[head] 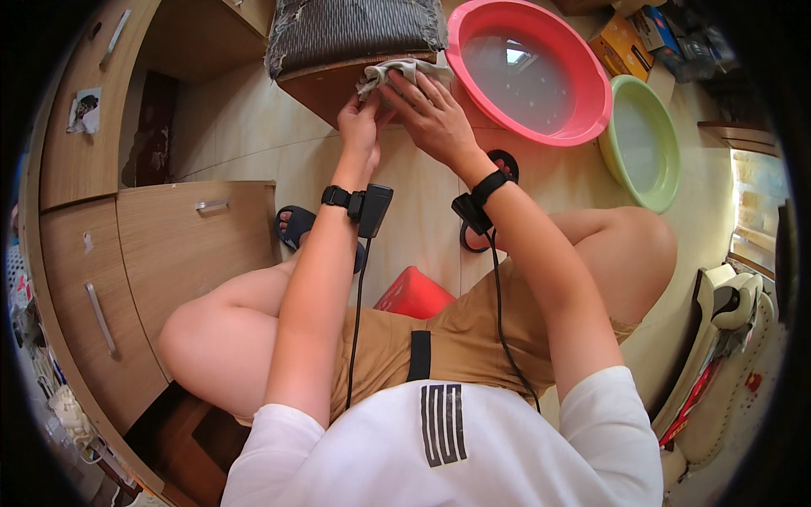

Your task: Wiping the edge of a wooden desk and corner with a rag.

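A crumpled pale grey cloth (405, 66) lies against the upper front edge of a wooden box seat (317, 92). The seat's dark woven-pattern cover (355, 32) is frayed along its edges. Spread over the cloth, the fingers of my right hand (434, 114) press it to the wood. My left hand (359, 130) has its thumb and fingertips at the cloth's lower left end and appears to pinch it there. Part of the cloth is hidden under my right fingers.
Right of the seat stands a pink basin (532, 136) of cloudy water, with a green basin (668, 158) beyond it. Wooden drawers (196, 234) flank my left side. A red plastic object (415, 295) sits between my legs. Cartons (624, 47) are at the far right.
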